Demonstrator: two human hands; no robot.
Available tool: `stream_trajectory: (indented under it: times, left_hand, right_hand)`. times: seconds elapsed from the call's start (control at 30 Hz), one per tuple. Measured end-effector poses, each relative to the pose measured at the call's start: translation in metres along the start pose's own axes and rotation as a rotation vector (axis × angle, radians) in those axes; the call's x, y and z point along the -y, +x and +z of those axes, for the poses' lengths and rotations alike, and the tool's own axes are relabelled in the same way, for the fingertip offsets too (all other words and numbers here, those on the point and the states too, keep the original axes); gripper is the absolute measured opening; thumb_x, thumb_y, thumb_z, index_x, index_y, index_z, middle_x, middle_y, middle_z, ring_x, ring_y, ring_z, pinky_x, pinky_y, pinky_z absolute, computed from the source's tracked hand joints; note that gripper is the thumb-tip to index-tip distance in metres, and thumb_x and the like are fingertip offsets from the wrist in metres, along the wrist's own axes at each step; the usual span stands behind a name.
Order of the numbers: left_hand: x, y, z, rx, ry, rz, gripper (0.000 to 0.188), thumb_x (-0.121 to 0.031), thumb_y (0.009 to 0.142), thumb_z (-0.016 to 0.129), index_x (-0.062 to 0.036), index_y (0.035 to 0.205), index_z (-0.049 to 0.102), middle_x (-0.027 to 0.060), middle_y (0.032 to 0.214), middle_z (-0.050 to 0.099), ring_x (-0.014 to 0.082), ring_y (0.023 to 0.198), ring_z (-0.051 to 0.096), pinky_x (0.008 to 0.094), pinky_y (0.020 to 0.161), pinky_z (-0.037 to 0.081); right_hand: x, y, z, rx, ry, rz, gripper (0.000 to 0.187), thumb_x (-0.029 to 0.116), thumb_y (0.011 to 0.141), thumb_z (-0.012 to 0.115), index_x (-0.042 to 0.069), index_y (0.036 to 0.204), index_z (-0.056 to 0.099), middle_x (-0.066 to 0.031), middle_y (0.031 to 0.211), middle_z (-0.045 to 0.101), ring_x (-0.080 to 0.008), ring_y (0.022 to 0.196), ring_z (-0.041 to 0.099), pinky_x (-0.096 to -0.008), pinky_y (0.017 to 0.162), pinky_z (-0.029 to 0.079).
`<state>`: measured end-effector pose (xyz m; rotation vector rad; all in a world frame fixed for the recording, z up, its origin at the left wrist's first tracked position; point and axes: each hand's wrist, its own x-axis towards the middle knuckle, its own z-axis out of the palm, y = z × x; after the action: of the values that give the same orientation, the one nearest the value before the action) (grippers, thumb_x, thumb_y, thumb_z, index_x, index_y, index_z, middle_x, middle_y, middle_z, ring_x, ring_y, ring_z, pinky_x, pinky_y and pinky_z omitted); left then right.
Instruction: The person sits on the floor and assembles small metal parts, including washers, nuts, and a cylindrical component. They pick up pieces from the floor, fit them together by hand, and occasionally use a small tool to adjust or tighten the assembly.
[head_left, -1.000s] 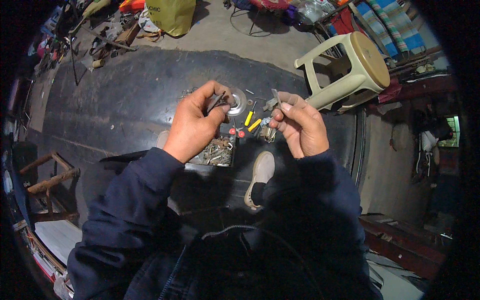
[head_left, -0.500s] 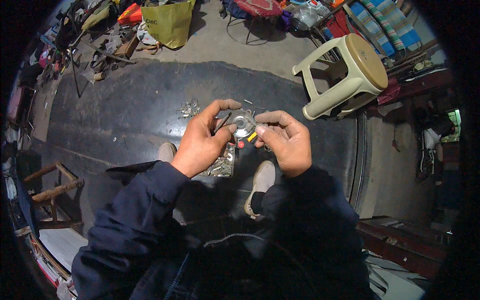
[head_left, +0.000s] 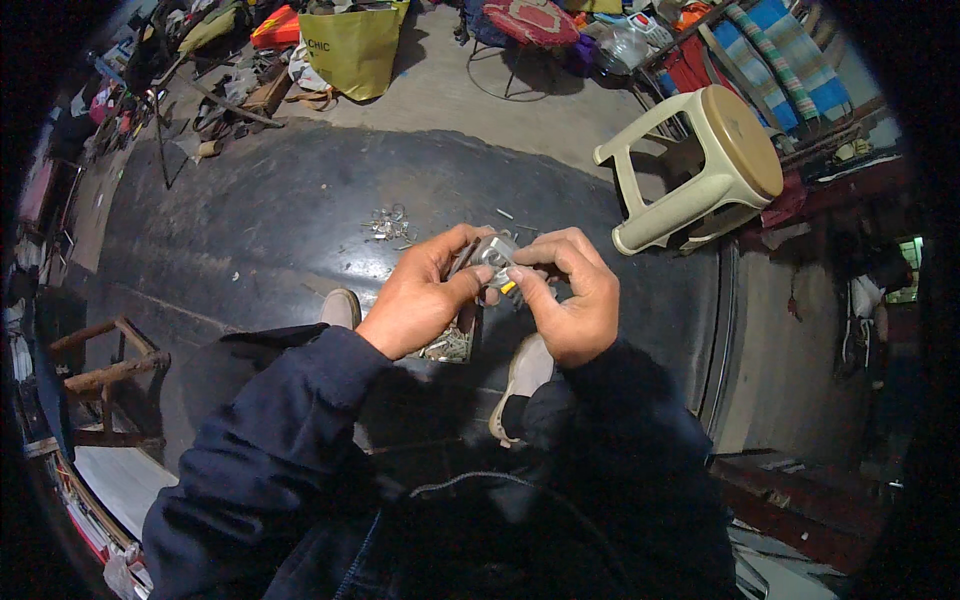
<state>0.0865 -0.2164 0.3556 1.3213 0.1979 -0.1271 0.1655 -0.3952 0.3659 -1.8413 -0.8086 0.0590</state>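
Note:
Between my two hands is a small silvery metal part (head_left: pixel 494 250), tilted so that its boxy side shows. My left hand (head_left: pixel 420 300) grips it from the left, thumb and fingers closed. A dark rod-like piece (head_left: pixel 462 259) lies along the left fingers. My right hand (head_left: pixel 582 305) pinches the part from the right; a small yellow-and-black piece (head_left: pixel 509 287) shows by its thumb, and I cannot make out its kind. Below the hands, partly hidden by the left one, is a box (head_left: pixel 474 342) of small metal pieces. Beyond them, loose small metal parts (head_left: pixel 388 223) lie on the dark mat.
A cream plastic stool (head_left: pixel 665 215) lies tipped at the right. At the far side stand a yellow bag (head_left: pixel 350 55) and a red-topped seat (head_left: pixel 530 20). A wooden frame (head_left: pixel 115 372) is at the left. My shoes (head_left: pixel 527 375) flank the box.
The metal part has been turned in my fingers: its round face showed before, its boxy side now. My right fingers have shifted over it. The whole view has shifted slightly.

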Motion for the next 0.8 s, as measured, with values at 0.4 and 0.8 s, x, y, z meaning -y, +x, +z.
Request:
stream_trajectory:
  times: [0.4, 0.8]
  left_hand:
    - [0.0061, 0.0006, -0.0011, 0.062, -0.077, 0.016, 0.03, -0.007, 0.099, 0.056, 0.001, 0.128, 0.054, 0.006, 0.091, 0.066, 0.0102, 0.071, 0.06, 0.0259, 0.062, 0.051]
    - [0.0016, -0.0001, -0.0042, 0.093, -0.055, -0.028, 0.027, -0.009, 0.099, 0.057, 0.0006, 0.125, 0.055, 0.0062, 0.1, 0.067, 0.0113, 0.068, 0.064, 0.025, 0.064, 0.052]
  right_hand:
    - [-0.0016, -0.0011, 0.003, -0.004, -0.013, -0.011, 0.013, -0.005, 0.083, 0.071, -0.002, 0.096, 0.069, -0.0116, 0.094, 0.065, -0.017, 0.083, 0.066, -0.0284, 0.073, 0.054]
    - [-0.0027, -0.0004, 0.0051, -0.042, -0.136, -0.1, 0.017, -0.005, 0.082, 0.072, -0.001, 0.099, 0.069, -0.0112, 0.092, 0.063, -0.0155, 0.077, 0.063, -0.0277, 0.069, 0.051]
